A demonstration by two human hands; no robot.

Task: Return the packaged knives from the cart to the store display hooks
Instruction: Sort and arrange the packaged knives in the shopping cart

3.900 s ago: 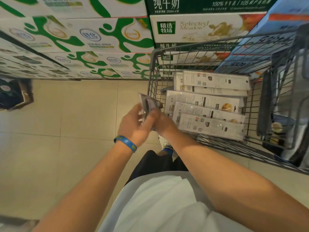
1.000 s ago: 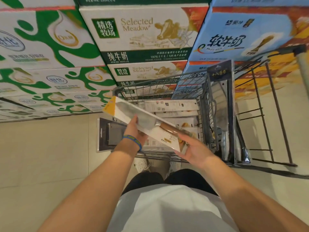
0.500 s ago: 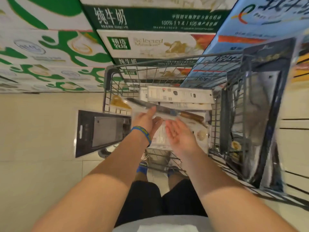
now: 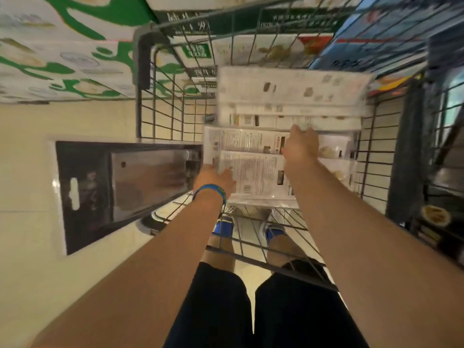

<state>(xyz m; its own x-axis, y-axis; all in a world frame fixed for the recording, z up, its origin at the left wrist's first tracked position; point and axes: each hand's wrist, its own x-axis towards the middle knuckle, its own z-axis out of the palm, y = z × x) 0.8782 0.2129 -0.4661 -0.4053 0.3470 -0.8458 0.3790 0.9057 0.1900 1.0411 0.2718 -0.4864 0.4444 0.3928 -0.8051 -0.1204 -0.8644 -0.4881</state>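
Right now the L hand (image 4: 213,178) is sitting at the left end of the nearest white knife pack (image 4: 253,175), touching its edge. Its fingers are hiding behind the hand and the shot is blurring, so can't tell if that grip is closing on the pack or just resting against it. A blue wristband (image 4: 210,191) is circling that wrist. The R hand (image 4: 300,145) is reaching further in, back of hand up, w/ fingertips (image 4: 302,129) touching the far edge of the next pack along. Can't tell whether this grip is pinching or lying flat either.

Several more white packs (image 4: 291,89) are lying flat across the cart (image 4: 145,59), printed backs up and overlapping one behind another toward the far end.

A black pack (image 4: 148,179) is poking out past the cart's left side, w/ a broad blade showing under clear plastic and a hang slot at its outer end. Its inner end is sitting just beside the L hand; can't tell if the hand is holding it. More dark packs (image 4: 406,156) are standing upright along the cart's right side.

Through the wire bottom, blue shoes (image 4: 223,226) are showing on the pale tile floor (image 4: 30,159), and black shorts (image 4: 213,305) are filling the bottom of the view. Beyond the cart, green-and-white boxes (image 4: 62,59) are stacking up at left, w/ blue boxes (image 4: 376,28) at right.
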